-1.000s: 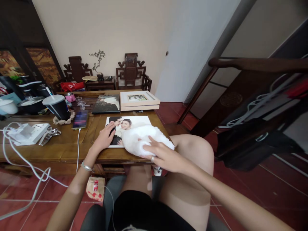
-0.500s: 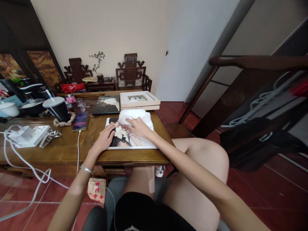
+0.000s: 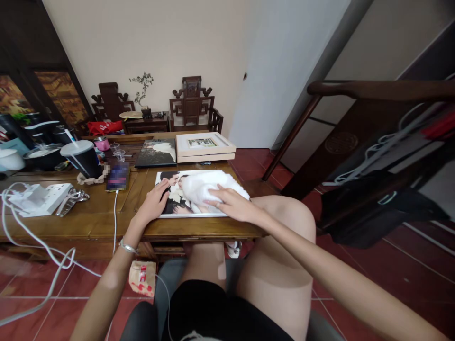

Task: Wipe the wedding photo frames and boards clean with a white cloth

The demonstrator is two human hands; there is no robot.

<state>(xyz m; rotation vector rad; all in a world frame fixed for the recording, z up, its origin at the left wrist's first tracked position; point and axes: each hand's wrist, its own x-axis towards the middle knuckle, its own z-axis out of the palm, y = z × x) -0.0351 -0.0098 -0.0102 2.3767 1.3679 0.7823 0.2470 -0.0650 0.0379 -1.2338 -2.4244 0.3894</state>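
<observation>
Change, last 1.0 s: the white fluffy cloth (image 3: 202, 183) has gone from the near right corner of the photo panel (image 3: 175, 202) up to its far edge, and is now partway back, over the right half. The right hand (image 3: 232, 203) travelled with it. The left hand (image 3: 156, 200) has stayed at the panel's left edge throughout, and the panel shows no clear shift on the wooden table (image 3: 117, 226). Judged: wiping passes over the printed face, the left hand steadying the panel.

Hands: right, grasping the bunched cloth, fingers curled over its near side, ring visible. Left, released, fingers spread and laid on the panel's edge and margin, gripping nothing.

Position: panel flat near the table's front edge, in front of the dark photo panel (image 3: 156, 153) and the stacked white frames (image 3: 206, 148).

Hidden or unclear: the cloth covers most of the panel's right half, including part of 1 of the 2 printed figures. Underside of cloth and right fingertips not visible; pressure cannot be told. Phone (image 3: 117, 176) screen is pixelated. Clear shiny item (image 3: 72, 201) beside the power strip (image 3: 53, 196): identity uncertain. White object (image 3: 233, 249) under the table: mostly blocked by the legs.
</observation>
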